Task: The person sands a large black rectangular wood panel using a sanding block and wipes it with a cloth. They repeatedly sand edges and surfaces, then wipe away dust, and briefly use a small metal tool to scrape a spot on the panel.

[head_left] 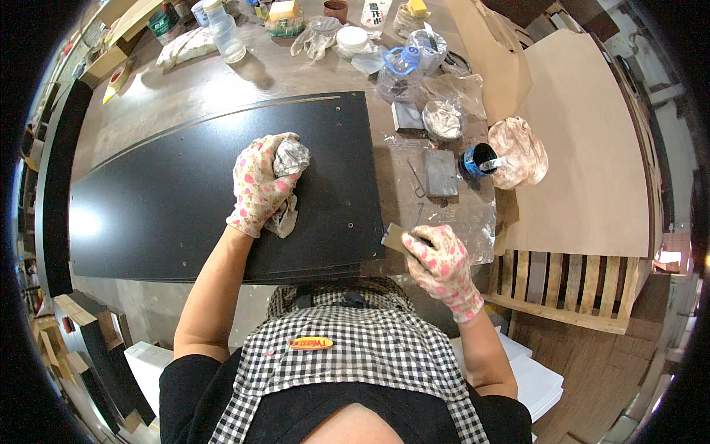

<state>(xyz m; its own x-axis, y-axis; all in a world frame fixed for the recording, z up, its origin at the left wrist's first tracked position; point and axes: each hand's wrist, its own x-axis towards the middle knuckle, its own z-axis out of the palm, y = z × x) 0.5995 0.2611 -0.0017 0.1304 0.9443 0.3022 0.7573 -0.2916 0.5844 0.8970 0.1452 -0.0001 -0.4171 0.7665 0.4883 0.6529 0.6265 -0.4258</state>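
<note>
A large black panel [170, 185] with small holes lies in front of me, on top of other dark panels whose edges show at the near side. My left hand [256, 183], in a floral glove, is closed around a crumpled grey-white rag [291, 157] above the panel's right half. Some of the cloth hangs out below the palm. Gloved in the same pattern, my right hand [445, 270] pinches a small flat tan scraper [395, 237] close to the panel's right edge. Its tip looks bluish; whether it touches the panel I cannot tell.
Right of the panel are a grey block [441, 174], a bent wire [416, 179], an open dark can [478, 160] and a stained cloth [519, 153]. A clear jug [400, 74], a tall clear bottle [224, 33] and a white tub [352, 38] stand farther back. A slatted wooden pallet [562, 285] is at right.
</note>
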